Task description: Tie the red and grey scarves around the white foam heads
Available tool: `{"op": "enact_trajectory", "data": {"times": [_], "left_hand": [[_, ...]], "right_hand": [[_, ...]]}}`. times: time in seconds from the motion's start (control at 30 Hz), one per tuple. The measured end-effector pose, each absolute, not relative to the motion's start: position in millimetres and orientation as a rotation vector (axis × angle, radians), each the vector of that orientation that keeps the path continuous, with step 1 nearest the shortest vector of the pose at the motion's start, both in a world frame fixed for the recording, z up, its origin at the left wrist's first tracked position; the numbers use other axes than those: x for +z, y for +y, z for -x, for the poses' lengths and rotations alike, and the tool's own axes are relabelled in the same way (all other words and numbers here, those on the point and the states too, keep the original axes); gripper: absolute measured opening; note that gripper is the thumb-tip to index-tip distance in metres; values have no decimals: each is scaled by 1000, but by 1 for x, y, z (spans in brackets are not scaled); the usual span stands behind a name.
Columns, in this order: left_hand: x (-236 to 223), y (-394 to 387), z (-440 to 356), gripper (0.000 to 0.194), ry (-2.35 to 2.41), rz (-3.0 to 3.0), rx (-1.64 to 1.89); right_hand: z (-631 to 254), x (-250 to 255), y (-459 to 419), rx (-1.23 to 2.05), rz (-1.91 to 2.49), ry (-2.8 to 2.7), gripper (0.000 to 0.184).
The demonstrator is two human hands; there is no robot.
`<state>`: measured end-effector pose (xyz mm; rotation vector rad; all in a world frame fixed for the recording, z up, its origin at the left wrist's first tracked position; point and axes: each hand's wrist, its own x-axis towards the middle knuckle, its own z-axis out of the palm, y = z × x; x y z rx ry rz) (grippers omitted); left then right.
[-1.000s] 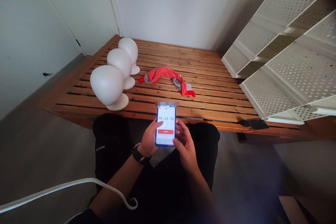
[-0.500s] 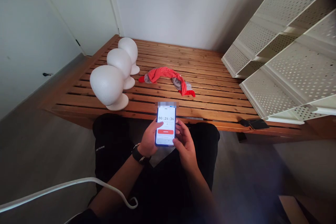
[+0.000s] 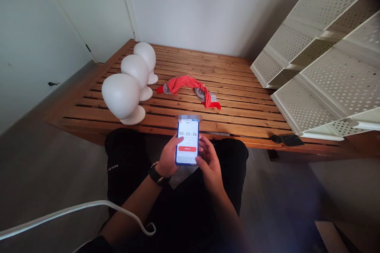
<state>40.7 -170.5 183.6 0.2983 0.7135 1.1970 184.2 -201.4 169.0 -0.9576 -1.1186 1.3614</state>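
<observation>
Both my hands hold a smartphone (image 3: pixel 187 154) upright above my lap, its lit screen showing 00:25:36 and a red button. My left hand (image 3: pixel 168 157) is closed round its left side, thumb over the screen. On the right edge, my right hand (image 3: pixel 211 165) grips with the thumb at the lower corner and the fingers partly behind. Beyond the phone, a crumpled red and grey cloth (image 3: pixel 187 82) lies in an arc on the slatted wooden bench (image 3: pixel 237 120). Three white foam heads, the nearest foam head (image 3: pixel 121 95) among them, stand in a row to its left.
White perforated racks (image 3: pixel 320 83) lean at the bench's right side. Small black items, including a flat black object (image 3: pixel 292 140), lie on the front right edge. A white cable (image 3: pixel 89 204) crosses my left forearm. A door (image 3: pixel 89 4) and a wall stand behind.
My left thumb has shifted very slightly on the phone's screen. Everything else keeps its place, and the displayed time is the same.
</observation>
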Motion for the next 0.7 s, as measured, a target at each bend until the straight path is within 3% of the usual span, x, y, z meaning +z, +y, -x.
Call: {"op": "enact_trajectory", "data": {"times": [0.7], "left_hand": [[178,-167,-41,41,598,-257,1141]], "right_hand": [[-183,169,-201,1353,993,-1119,59]]}}
